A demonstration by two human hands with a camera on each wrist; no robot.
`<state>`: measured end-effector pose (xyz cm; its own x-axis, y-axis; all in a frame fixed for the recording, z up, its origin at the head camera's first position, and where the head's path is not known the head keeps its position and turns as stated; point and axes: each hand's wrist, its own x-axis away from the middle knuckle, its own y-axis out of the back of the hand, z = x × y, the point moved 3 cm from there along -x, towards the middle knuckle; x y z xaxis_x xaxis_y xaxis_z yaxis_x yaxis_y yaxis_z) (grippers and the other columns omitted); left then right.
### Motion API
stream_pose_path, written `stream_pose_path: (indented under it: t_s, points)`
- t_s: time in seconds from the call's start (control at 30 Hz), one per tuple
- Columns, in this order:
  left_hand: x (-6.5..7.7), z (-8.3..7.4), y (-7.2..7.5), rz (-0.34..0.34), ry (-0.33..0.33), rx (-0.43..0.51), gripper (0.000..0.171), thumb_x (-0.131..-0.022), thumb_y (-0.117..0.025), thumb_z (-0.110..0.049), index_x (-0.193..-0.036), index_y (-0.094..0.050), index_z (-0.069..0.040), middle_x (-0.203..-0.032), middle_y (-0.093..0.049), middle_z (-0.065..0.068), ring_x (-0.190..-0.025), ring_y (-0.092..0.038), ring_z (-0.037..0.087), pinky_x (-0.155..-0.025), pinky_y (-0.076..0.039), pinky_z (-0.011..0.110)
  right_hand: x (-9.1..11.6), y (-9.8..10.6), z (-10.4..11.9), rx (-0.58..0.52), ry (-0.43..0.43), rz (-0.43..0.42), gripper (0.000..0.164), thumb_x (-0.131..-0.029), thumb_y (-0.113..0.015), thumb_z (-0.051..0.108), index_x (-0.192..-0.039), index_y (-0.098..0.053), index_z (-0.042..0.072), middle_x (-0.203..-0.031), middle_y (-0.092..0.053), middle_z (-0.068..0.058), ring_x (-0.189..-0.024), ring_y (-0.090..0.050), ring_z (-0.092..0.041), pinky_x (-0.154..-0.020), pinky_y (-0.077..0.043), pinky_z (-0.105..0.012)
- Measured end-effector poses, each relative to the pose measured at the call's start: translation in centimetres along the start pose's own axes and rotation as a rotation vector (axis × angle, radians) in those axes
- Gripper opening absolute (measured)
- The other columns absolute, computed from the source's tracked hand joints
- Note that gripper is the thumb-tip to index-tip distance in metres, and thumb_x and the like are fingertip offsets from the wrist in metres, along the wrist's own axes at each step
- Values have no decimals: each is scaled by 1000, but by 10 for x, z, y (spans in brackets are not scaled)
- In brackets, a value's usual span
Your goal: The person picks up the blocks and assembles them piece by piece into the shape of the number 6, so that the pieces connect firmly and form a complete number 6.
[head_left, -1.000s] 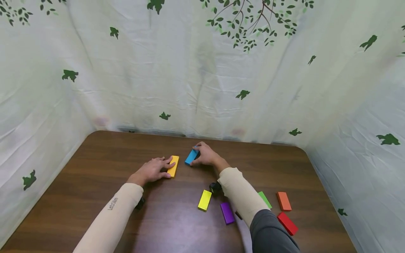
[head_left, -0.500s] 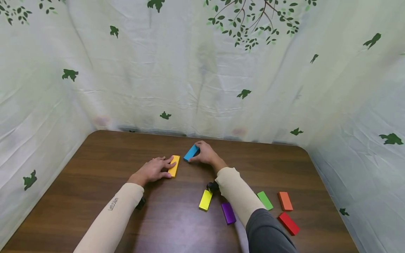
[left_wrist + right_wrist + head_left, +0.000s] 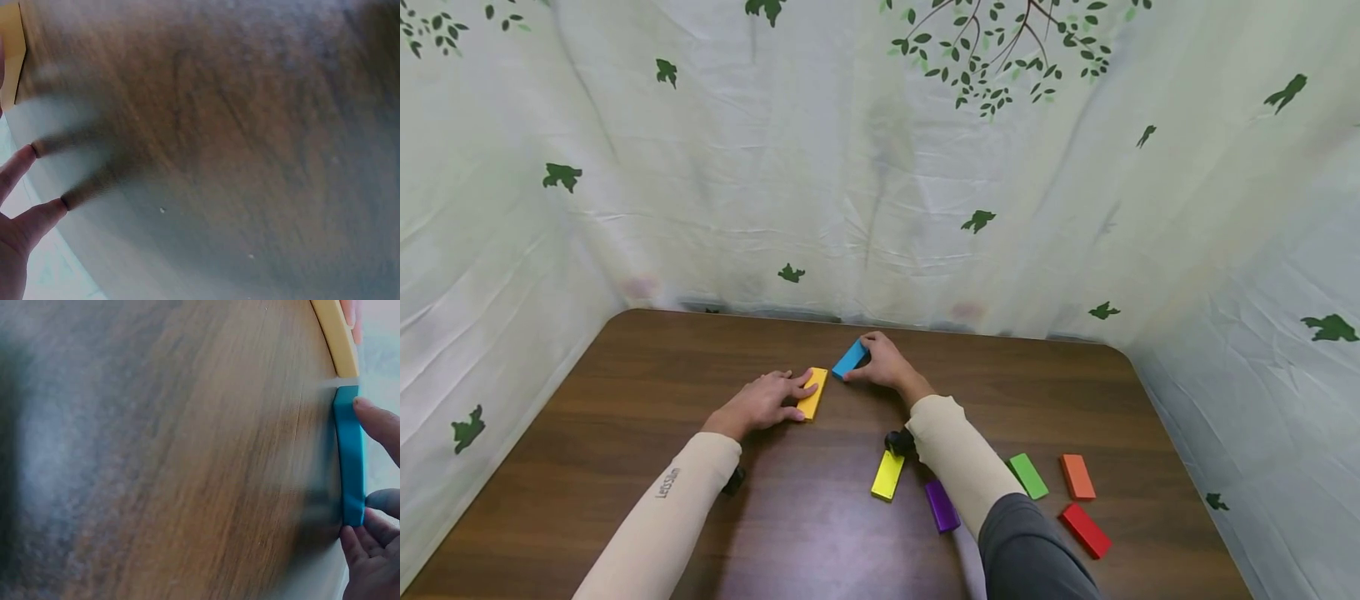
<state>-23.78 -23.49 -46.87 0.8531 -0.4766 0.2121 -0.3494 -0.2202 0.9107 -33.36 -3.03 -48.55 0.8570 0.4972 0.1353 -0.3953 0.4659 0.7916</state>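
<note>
A yellow-orange block lies flat on the table, left of centre. My left hand holds it, thumb at its near end and fingertips over its far part. In the left wrist view, two fingers touch the tabletop and only a corner of that block shows. To its right, my right hand grips a blue block by its ends. In the right wrist view the thumb is at the end nearest the yellow-orange block, with a small gap between the two blocks, and the other fingers are round the far end.
Closer on the brown table lie a yellow block and a purple block. Green, orange and red blocks lie right of the right forearm. A leaf-patterned curtain hangs behind the table.
My right hand has slid the blue block leftward and slightly away, turning it a little, so its near end comes closer to the yellow-orange block. The left hand stays almost still.
</note>
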Motion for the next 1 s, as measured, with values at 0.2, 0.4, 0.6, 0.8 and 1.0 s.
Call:
stream_pose_path:
  t_s: [0.2, 0.4, 0.6, 0.8, 1.0]
  points:
    - [-1, -1, -1, 7, -1, 7, 58, -90, -66, -32, -142, -47, -13, -154, -32, 11, -135, -32, 47, -101, -31, 67, -2, -1, 0, -2, -6, -1, 83, -86, -73, 38, -146, -34, -3, -151, -32, -16, -138, -32, -29, -111, -31, -40]
    - [-1, -1, -1, 17, 5, 21, 58, -90, -65, -32, -142, -47, -13, -154, -31, 11, -136, -31, 47, -102, -29, 66, -8, -3, 2, -6, -24, -5, 79, -87, -71, 39, -145, -38, -3, -151, -31, -15, -138, -30, -29, -110, -32, -39]
    - [1, 0, 0, 20, 10, 33, 59, -89, -66, -31, -142, -47, -12, -155, -31, 11, -136, -30, 48, -102, -29, 67, -11, -5, 6, -35, -46, -37, 76, -87, -71, 39, -143, -41, -3, -152, -31, -14, -138, -32, -29, -109, -34, -39]
    - [2, 0, 1, 11, -3, 46, 58, -89, -67, -28, -141, -47, -10, -154, -32, 12, -136, -30, 49, -102, -28, 67, -14, -9, 10, -49, -63, -68, 78, -88, -71, 38, -145, -37, -3, -152, -30, -15, -137, -32, -30, -108, -35, -40]
    - [2, 1, 1, 14, 0, 44, 58, -89, -67, -28, -141, -47, -11, -154, -31, 12, -136, -30, 49, -102, -29, 67, -20, -11, 12, -50, -65, -77, 78, -87, -72, 37, -145, -38, -3, -152, -32, -14, -136, -34, -30, -108, -35, -39]
